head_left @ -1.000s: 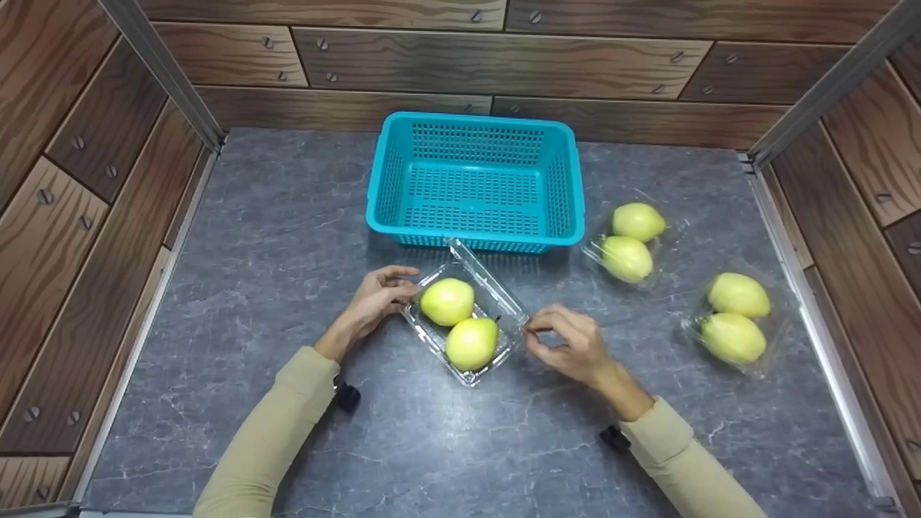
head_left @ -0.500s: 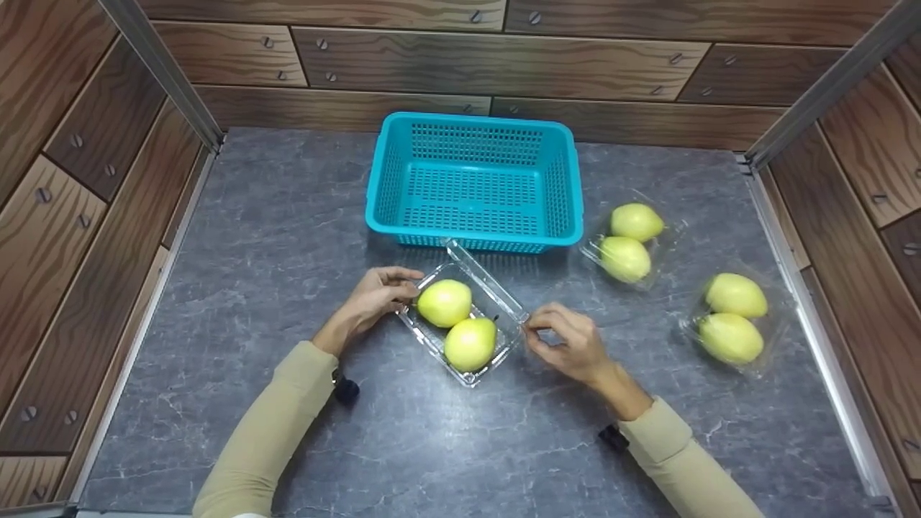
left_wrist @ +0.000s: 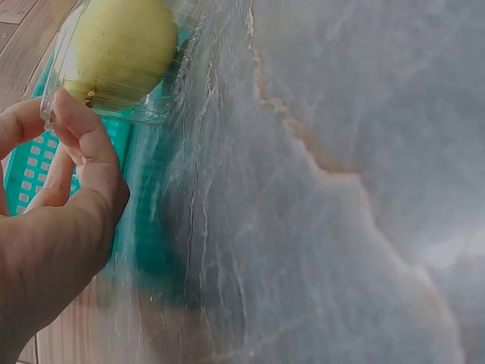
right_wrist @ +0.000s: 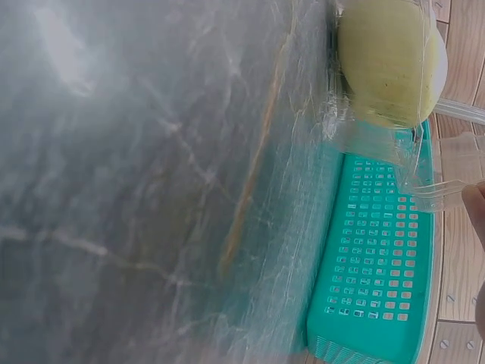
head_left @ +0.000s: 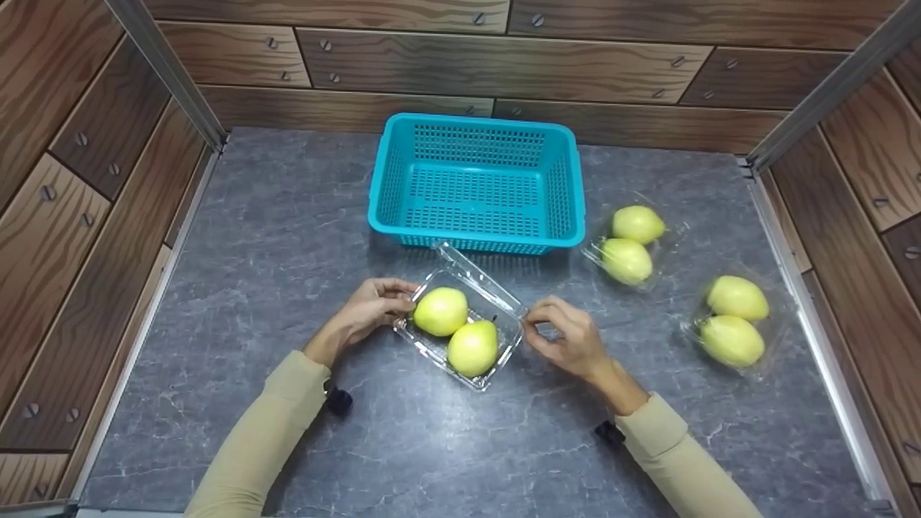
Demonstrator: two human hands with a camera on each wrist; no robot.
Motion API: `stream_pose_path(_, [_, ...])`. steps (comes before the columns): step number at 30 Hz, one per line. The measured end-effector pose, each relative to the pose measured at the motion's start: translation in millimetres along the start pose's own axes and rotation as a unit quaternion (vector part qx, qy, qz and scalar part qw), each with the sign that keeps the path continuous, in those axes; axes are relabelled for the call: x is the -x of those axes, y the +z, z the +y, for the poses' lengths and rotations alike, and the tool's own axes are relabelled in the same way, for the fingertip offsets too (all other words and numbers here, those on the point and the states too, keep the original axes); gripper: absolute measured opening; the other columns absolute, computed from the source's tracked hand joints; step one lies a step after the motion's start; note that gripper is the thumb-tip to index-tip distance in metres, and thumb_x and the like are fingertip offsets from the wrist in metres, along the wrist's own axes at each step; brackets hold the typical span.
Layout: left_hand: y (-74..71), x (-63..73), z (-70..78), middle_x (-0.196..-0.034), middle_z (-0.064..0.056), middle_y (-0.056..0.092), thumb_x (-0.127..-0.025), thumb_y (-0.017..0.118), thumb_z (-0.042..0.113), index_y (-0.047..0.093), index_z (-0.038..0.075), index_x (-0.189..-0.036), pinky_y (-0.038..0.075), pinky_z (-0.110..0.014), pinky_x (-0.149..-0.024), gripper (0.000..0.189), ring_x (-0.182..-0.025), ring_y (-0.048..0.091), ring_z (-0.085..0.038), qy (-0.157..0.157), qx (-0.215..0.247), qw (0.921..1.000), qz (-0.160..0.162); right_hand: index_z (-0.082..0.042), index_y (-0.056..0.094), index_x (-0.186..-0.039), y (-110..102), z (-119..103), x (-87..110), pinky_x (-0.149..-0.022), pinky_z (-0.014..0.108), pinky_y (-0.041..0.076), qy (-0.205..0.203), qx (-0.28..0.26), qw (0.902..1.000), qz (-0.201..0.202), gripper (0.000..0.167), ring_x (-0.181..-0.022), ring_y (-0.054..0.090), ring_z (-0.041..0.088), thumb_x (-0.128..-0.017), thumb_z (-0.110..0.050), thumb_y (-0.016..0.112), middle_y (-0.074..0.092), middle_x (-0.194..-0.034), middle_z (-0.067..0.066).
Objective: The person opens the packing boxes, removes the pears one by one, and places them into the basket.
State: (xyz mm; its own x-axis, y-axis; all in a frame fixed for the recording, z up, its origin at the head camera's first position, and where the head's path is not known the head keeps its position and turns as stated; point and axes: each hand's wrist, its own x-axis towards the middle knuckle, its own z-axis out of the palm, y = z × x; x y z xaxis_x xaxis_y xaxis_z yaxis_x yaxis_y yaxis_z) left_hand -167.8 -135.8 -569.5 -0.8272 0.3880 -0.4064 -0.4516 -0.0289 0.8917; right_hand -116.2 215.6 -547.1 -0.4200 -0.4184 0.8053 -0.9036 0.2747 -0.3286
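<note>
A clear plastic clamshell container [head_left: 430, 350] stands raised open on the table in the head view. Two yellow-green pears lie inside: a left pear [head_left: 440, 311] and a right pear [head_left: 473, 349]. My left hand [head_left: 367, 313] holds the container's left corner; in the left wrist view, thumb and fingers pinch its rim, close to a pear [left_wrist: 125, 53]. With bent fingertips, my right hand [head_left: 568, 338] pinches the edge of the upraised lid [head_left: 482, 277]. Only a bit of that hand shows at the right edge of the right wrist view, touching the clear lid flap [right_wrist: 439, 193].
A turquoise perforated basket [head_left: 475, 241] with nothing in it stands just behind the container. To the right lie two closed clear packs, each with two pears: a farther pack [head_left: 627, 260] and a nearer pack [head_left: 732, 340]. Wood-patterned walls [head_left: 504, 65] enclose the table.
My left hand has shifted slightly left and toward me, bringing the container's left corner along. The container has turned a little and the left pear moved with it. The right hand barely moved.
</note>
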Motion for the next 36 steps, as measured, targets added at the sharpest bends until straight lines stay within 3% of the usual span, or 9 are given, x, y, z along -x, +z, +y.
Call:
stream_pose_path(4, [-0.4,5.7,-2.7,-0.092,0.003,0.069,-0.09,0.072,-0.004,0.065,-0.005,-0.13,0.058,-0.017,-0.061,0.041,-0.072,0.063,-0.007,-0.008,0.0,0.9999,0.008,0.005,0.067,-0.088,2,2,-1.4,-0.073,0.017,0.064,-0.001,-0.011,0.9999,-0.002,0.022,-0.069,0.069,0.024,-0.073,0.018,0.075,0.068,-0.083,0.015])
stream_pose_path(8, [0.8,11.8,-4.9,-0.087,0.003,0.066,-0.089,0.071,-0.005,0.062,-0.005,-0.131,0.058,-0.018,-0.061,0.043,-0.072,0.061,-0.008,-0.017,0.002,0.9998,0.008,0.004,0.067,-0.088,3,4,-2.9,-0.074,0.018,0.064,0.0,-0.007,1.0,0.0,0.027,-0.07,0.069,0.025,-0.068,0.02,0.076,0.068,-0.083,0.015])
stream_pose_path(23, [9.2,28.0,-16.8,-0.089,0.001,0.068,-0.089,0.073,-0.003,0.052,-0.01,-0.136,0.06,-0.021,-0.062,0.052,-0.07,0.061,-0.01,-0.02,0.025,0.9994,0.016,0.003,0.067,-0.086,7,16,-5.4,-0.071,0.02,0.062,-0.01,-0.003,0.9998,0.017,0.028,-0.07,0.066,0.023,-0.064,0.019,0.075,0.067,-0.081,0.013])
stream_pose_path(36, [14.0,42.1,-28.6,-0.087,0.002,0.069,-0.088,0.073,-0.004,0.058,-0.001,-0.124,0.063,-0.025,-0.062,0.039,-0.07,0.066,-0.01,-0.013,0.056,0.9981,0.023,0.002,0.066,-0.083,13,22,-10.4,-0.077,0.013,0.06,0.038,-0.027,0.9978,0.047,0.022,-0.07,0.065,0.024,-0.069,0.018,0.071,0.066,-0.08,0.014])
